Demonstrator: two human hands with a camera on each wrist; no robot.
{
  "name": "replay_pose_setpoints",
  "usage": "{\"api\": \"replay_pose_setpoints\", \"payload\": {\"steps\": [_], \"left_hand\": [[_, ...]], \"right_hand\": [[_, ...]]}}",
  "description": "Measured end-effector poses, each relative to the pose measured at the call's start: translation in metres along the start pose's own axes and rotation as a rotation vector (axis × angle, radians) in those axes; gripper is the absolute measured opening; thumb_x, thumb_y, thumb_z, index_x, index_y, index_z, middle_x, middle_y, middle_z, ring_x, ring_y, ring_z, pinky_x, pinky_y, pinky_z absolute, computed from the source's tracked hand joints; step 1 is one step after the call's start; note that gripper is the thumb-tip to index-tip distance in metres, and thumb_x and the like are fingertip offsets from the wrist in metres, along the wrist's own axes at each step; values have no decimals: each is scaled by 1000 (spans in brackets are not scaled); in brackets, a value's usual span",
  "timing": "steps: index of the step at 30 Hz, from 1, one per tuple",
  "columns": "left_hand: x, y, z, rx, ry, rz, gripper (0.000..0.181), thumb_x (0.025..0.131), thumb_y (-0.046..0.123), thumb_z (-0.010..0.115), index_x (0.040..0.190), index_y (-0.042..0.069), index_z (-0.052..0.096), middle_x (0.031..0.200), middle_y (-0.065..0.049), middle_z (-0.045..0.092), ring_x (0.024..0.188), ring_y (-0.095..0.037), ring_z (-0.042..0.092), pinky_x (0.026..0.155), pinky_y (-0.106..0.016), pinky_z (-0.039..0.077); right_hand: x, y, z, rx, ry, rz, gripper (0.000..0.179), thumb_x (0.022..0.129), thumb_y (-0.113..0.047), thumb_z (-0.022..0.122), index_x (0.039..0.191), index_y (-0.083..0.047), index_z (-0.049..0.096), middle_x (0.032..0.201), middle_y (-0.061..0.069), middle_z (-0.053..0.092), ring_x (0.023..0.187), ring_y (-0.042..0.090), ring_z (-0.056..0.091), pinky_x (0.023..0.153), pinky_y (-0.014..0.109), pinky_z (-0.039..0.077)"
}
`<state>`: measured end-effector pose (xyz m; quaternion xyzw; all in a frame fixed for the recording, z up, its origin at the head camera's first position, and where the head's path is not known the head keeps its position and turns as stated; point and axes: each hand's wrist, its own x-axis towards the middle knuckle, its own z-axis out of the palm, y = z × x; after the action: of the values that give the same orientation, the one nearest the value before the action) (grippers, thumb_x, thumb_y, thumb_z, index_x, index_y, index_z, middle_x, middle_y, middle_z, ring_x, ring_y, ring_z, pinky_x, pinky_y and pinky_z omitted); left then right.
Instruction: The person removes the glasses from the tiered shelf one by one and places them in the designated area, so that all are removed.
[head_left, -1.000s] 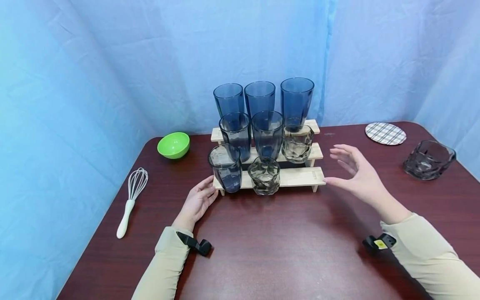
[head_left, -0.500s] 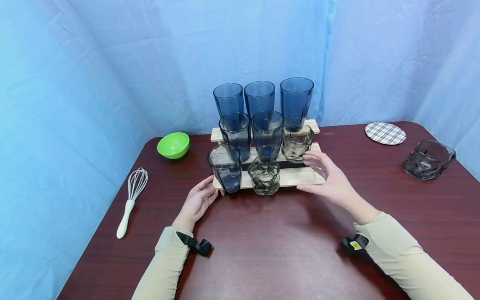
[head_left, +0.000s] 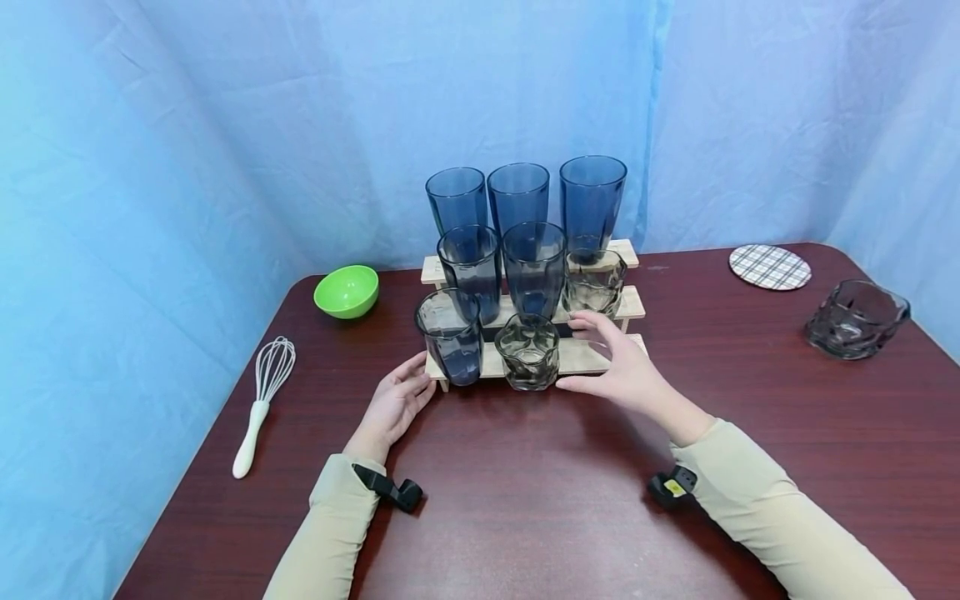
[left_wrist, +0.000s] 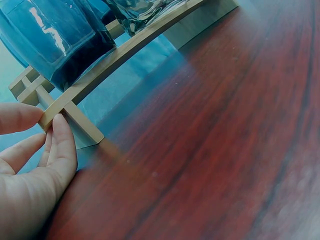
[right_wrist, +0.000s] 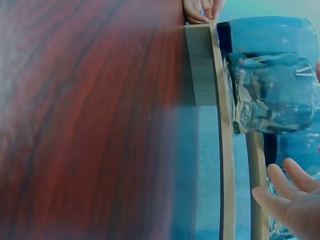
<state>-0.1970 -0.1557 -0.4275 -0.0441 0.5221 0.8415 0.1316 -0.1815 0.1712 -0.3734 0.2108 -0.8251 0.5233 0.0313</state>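
A three-step wooden rack (head_left: 581, 357) carries tall blue glasses and short clear tumblers. My left hand (head_left: 395, 406) grips the left end of its lowest step, with fingertips on the wood's edge (left_wrist: 59, 111) in the left wrist view. On that step stand a tall blue glass (head_left: 453, 346) at the left and a short rippled tumbler (head_left: 528, 358) beside it. My right hand (head_left: 626, 373) is just right of this tumbler, thumb and fingers spread apart and holding nothing. The right wrist view has its fingers (right_wrist: 282, 187) below the tumbler (right_wrist: 272, 95).
Another short tumbler (head_left: 592, 287) stands on the middle step, behind my right hand. Further right are a dark tumbler (head_left: 857, 321) and a checked coaster (head_left: 771, 267). A green bowl (head_left: 347, 292) and a whisk (head_left: 262, 404) lie on the left of the table (head_left: 540, 500).
My right hand has moved left from beyond the rack's right end to beside the front short tumbler, fingers still spread. The left hand has kept its hold on the rack.
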Motion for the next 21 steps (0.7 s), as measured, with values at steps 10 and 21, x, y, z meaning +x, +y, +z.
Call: {"api": "replay_pose_setpoints", "payload": {"steps": [10,21], "left_hand": [[1,0,-1,8,0,-1,55,96,-9,34,149,-2,19,94,3,51,80,-4,59,80,-16,49],[0,-1,-1,3,12,20,54,95,-9,35,147,-4,21,92,3,52,77,-4,59,79,-17,50]], "right_hand": [[6,-1,15,-27,-28,22,88,70,-12,84,143,-10,34,135,17,46,124,35,48,107,52,34],[14,-3,27,-64,-13,60,92,69,-21,85,145,-15,33,141,19,41,126,36,45,104,49,39]]}}
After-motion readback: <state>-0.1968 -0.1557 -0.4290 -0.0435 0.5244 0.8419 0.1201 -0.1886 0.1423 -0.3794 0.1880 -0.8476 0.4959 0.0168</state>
